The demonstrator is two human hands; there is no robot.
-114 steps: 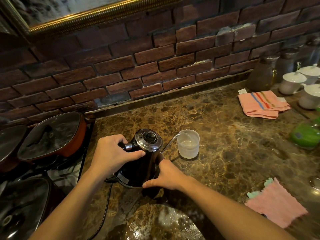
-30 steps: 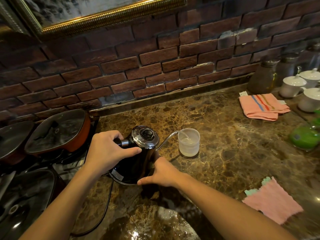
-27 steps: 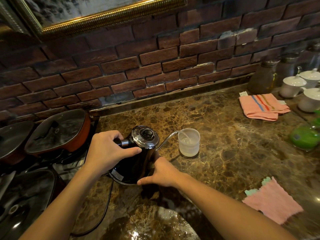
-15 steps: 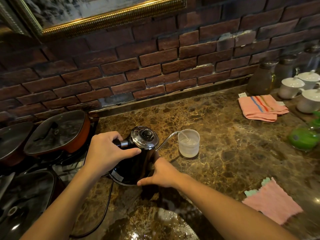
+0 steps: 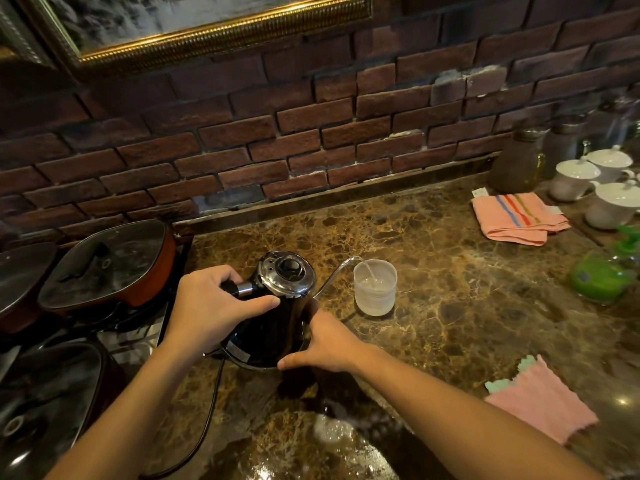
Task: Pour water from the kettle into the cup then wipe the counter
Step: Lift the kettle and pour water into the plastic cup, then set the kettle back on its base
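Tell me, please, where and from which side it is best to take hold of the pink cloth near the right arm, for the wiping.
Probably pinch the pink cloth at its left corner, where the pale green tip lifts slightly, coming from above with the right hand. It lies flat on the counter, so only edges give purchase.

Bare counter (image 5: 450, 289) right of cup (image 5: 375, 289); pans (image 5: 107, 265) crowd left.

Black kettle (image 5: 273, 320) tilted, spout over translucent cup (image 5: 375, 287), seemingly half full

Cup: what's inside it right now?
The cup holds clear water, roughly half full, with a thin stream entering from the kettle spout at its rim. The translucent wall blurs the bottom, so nothing else can be confirmed.
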